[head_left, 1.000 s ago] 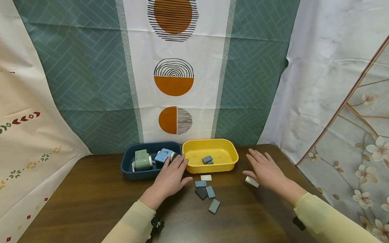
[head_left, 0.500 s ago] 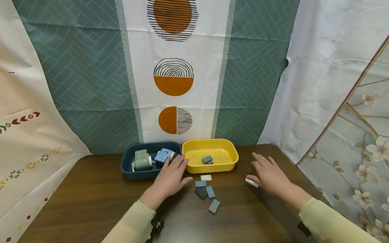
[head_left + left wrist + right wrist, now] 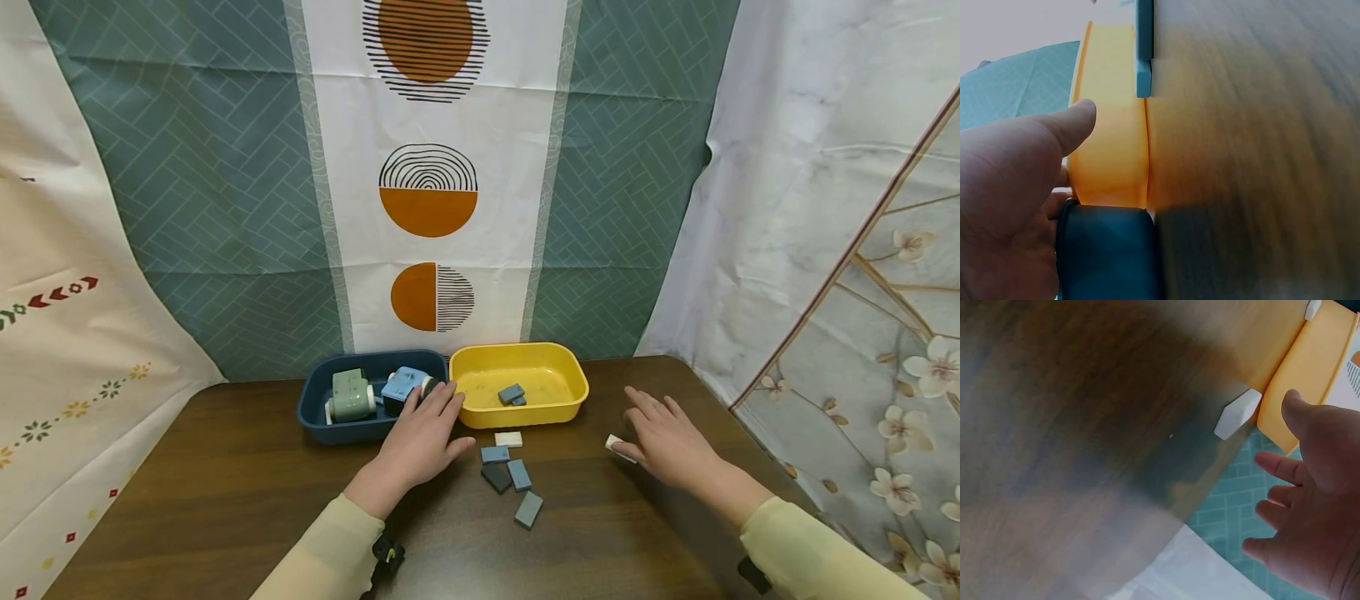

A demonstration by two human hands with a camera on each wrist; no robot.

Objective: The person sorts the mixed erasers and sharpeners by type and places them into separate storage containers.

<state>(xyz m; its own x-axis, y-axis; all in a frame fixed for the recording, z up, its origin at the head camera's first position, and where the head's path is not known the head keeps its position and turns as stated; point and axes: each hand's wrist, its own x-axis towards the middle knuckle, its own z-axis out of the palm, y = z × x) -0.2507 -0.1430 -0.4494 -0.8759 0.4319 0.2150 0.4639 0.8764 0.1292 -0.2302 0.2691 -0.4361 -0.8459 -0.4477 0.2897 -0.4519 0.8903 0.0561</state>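
My left hand (image 3: 423, 433) reaches over the point where the dark blue tray (image 3: 341, 433) meets the yellow tray (image 3: 525, 416), fingers stretched forward and thumb out to the right. In the left wrist view its thumb lies in front of the yellow wall, with nothing gripped. My right hand (image 3: 669, 442) hovers palm down, fingers spread, over the table to the right. Its thumb overlaps one end of a small white block (image 3: 614, 444) in the head view; the right wrist view shows that white block (image 3: 1238, 414) apart from the fingers.
Several flat blocks lie before the yellow tray: white (image 3: 508, 439), blue-grey (image 3: 519, 475), dark (image 3: 496, 477) and grey (image 3: 528, 510). Blue-grey blocks (image 3: 512, 392) sit inside it. The blue tray holds a green object (image 3: 351, 396) and a light blue one (image 3: 402, 383). Curtains stand behind the table.
My right hand has drifted slightly right and back toward me, and its thumb now overlaps the white block. The left hand, trays and blocks stay where they were.
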